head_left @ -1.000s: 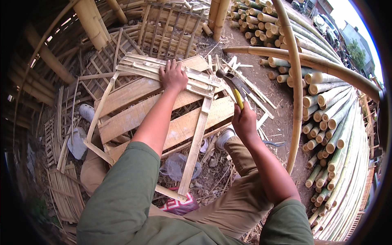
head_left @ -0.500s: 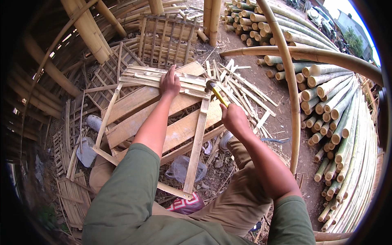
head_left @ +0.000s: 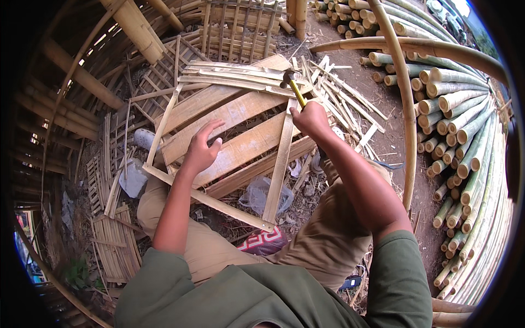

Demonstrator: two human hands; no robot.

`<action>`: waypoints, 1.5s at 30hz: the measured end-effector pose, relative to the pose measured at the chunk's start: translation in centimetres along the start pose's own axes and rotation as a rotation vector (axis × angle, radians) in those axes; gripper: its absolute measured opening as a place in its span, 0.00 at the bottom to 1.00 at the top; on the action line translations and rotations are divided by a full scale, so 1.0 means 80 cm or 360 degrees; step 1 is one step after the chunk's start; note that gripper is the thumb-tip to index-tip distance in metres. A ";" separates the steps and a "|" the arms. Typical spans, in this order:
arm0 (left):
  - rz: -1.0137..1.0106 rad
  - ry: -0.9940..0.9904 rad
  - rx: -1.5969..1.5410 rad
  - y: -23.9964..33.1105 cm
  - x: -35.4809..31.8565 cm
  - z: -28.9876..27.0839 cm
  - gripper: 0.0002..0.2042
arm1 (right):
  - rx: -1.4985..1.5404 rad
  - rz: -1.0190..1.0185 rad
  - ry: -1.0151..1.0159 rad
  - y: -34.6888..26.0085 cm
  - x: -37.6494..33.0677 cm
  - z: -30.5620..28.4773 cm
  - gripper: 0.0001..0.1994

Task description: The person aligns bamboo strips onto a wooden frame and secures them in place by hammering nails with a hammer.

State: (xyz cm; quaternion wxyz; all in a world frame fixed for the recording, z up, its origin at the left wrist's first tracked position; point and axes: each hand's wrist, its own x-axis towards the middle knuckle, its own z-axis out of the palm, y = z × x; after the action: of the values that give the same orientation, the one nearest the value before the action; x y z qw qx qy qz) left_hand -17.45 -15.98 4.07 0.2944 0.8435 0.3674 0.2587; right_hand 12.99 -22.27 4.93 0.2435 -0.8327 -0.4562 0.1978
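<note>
My right hand (head_left: 311, 119) grips a hammer (head_left: 297, 92) with a yellow handle. The hammer's dark head is over the far right corner of a frame of split bamboo strips (head_left: 280, 164). Over the wooden planks (head_left: 238, 156) inside that frame hovers my left hand (head_left: 202, 148), its fingers apart and nothing in them. Several bamboo slats (head_left: 235, 74) lie side by side across the far end of the frame. The frame rests partly on the planks, and its near strip runs above my legs.
Loose bamboo strips (head_left: 350, 104) are scattered right of the planks. Stacked bamboo poles (head_left: 459, 131) fill the right side, with a bent pole (head_left: 403, 98) standing before them. Slatted bamboo panels (head_left: 238, 30) lie at the back and left. A clear plastic bag (head_left: 268, 195) sits beneath the frame.
My left hand has let go of the far slats and come back toward me, over the planks. The hammer remains in my right hand near the corner. The view has shifted slightly.
</note>
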 end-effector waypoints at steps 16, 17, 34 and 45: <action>-0.0326 0.0499 -0.0041 -0.059 -0.130 -0.063 0.13 | -0.0486 -0.0260 0.0036 -0.010 -0.002 0.070 0.15; -0.0329 0.0596 0.0097 -0.070 -0.136 -0.065 0.13 | -0.0483 -0.0229 0.0026 -0.008 0.002 0.072 0.15; -0.0681 0.1443 0.0816 -0.186 -0.130 -0.118 0.23 | -0.0452 -0.0044 -0.0098 -0.006 -0.006 0.066 0.14; -0.1309 0.0782 0.0200 -0.202 -0.125 -0.155 0.25 | -0.0306 -0.0111 0.0169 -0.013 0.005 0.040 0.17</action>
State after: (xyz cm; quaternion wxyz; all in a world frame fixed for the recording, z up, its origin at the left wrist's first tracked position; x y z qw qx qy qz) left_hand -39.08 -10.89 -0.64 0.2253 0.5582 0.7441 0.2897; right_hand 10.72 -20.69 2.93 0.1932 -0.8453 -0.4881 0.1002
